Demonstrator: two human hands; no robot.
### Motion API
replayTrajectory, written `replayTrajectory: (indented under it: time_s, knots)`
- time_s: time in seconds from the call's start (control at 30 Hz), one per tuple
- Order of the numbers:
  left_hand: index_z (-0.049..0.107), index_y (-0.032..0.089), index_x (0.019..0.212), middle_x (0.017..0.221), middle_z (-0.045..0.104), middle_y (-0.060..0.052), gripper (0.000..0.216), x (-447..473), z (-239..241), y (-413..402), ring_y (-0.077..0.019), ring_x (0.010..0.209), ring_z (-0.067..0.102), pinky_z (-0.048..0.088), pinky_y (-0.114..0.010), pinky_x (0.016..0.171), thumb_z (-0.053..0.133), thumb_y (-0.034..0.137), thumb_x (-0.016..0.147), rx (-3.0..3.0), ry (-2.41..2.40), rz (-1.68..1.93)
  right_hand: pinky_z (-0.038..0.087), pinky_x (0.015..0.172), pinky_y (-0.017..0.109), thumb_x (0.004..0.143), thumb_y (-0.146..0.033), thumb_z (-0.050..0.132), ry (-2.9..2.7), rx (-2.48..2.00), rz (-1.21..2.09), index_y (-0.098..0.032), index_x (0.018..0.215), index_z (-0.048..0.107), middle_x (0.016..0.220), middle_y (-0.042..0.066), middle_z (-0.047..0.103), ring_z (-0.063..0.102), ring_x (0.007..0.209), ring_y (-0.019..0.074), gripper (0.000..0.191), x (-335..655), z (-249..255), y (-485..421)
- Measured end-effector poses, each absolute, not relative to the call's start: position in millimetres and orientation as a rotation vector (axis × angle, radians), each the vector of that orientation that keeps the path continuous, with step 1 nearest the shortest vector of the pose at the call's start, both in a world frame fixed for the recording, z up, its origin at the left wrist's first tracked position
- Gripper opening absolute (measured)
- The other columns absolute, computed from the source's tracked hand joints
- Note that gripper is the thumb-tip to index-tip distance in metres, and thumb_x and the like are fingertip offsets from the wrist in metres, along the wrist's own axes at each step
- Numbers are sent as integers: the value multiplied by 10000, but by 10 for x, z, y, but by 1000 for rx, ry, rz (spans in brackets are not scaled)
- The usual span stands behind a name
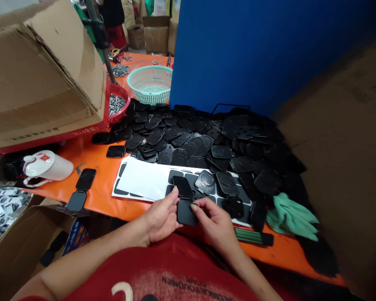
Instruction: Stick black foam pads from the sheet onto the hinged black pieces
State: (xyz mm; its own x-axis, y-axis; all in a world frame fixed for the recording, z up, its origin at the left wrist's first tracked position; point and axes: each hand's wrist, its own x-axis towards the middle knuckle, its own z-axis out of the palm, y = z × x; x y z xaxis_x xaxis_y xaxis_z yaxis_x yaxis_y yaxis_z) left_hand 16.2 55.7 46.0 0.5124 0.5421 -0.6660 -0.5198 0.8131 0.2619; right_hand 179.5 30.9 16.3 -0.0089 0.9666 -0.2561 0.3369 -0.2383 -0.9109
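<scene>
Both hands hold one hinged black plastic piece (184, 200) of two rounded square halves, just above the near edge of the orange table (94, 192). My left hand (161, 217) grips its left side, thumb up against the upper half. My right hand (214, 219) pinches the lower half from the right. Right behind the piece lies a white sheet (144, 179) of black rounded pads, some peeled off. A big heap of black plastic parts (207, 138) covers the table beyond it.
A matching hinged black piece (81, 190) lies at the left edge beside a white jug (47, 165). Cardboard boxes (40, 71) stand left. Behind are a red basket of metal bits (117, 102), a green basket (150, 83) and a blue panel (253, 50). Green gloves (288, 215) lie right.
</scene>
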Motion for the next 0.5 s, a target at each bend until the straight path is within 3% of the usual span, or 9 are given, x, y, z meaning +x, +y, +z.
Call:
replayTrajectory:
  time_s: [0.5]
  knots:
    - [583, 71, 1128, 1087, 654, -191, 431, 156, 490, 555, -251, 1038, 628, 458, -399, 947, 394, 424, 968, 35, 814, 650, 425, 602, 254, 897, -377, 519, -1647, -1656, 991, -208, 809, 624, 704, 15, 647, 566, 629, 164, 218, 1769, 207, 306]
